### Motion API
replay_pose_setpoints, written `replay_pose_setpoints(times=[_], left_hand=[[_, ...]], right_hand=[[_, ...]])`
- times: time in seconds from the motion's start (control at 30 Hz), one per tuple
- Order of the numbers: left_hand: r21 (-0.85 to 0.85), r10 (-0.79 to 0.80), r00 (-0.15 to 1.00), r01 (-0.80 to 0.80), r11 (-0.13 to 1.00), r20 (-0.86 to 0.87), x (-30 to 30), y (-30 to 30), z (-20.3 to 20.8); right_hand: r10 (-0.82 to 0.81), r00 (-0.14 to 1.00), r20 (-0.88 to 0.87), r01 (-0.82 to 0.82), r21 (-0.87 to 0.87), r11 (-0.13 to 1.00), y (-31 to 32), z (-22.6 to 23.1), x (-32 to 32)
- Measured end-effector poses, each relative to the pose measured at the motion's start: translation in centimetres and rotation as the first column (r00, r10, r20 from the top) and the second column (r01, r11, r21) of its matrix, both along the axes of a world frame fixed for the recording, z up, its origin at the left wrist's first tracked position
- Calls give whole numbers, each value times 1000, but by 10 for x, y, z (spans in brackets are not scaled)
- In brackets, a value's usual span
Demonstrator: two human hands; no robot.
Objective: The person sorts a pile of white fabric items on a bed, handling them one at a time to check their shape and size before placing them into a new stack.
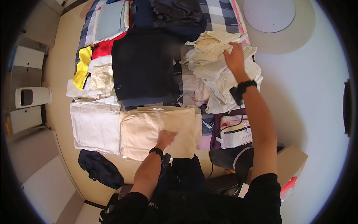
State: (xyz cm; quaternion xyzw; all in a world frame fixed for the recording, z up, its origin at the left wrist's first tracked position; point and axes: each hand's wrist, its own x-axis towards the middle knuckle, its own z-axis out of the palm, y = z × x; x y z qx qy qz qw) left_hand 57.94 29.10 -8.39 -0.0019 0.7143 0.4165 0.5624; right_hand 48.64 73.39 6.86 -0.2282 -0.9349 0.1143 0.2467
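My left hand (167,139) rests low over a neat, flat stack of peach-coloured cloths (149,125) in front of me, its fingers loosely bent and holding nothing that I can see. At the far right, my right hand (235,59) reaches onto a rumpled heap of cream cloths (212,65). Its fingers curl into the top folds and grip a cream cloth (220,39). Left of the peach stack lies a flat white cloth stack (95,125). Beyond it, a large black cloth (143,67) is spread out. Both wrists wear black straps with small devices.
A yellow item (82,67), red cloth (102,49) and light blue-grey folded cloth (110,22) lie at the left. Dark shiny fabric (177,12) is at the back. A patterned pouch (235,131), a cable and a cardboard box (292,164) are at the right; a black bag (100,168) lies on the floor.
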Motion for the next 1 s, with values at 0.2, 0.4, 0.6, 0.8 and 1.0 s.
replay_pose_setpoints(times=[0.2,0.4,0.6,0.8,1.0], left_hand=[[-68,-25,999,27,997,31,-6,-1,-12],[-132,-41,994,54,990,100,-16,10,-11],[-151,-9,987,34,988,161,-14,8,-25],[-171,-59,982,90,981,179,-22,14,-14],[-161,-44,981,75,984,191,-22,14,-14]], right_hand=[[84,900,428,-29,-133,991,53,-20,-88],[142,802,581,-87,-121,989,85,-59,-116],[127,859,496,-94,-90,992,82,-41,-127],[36,993,-113,-60,-208,976,96,64,-89],[-187,881,-434,-88,-539,838,48,156,-28]])
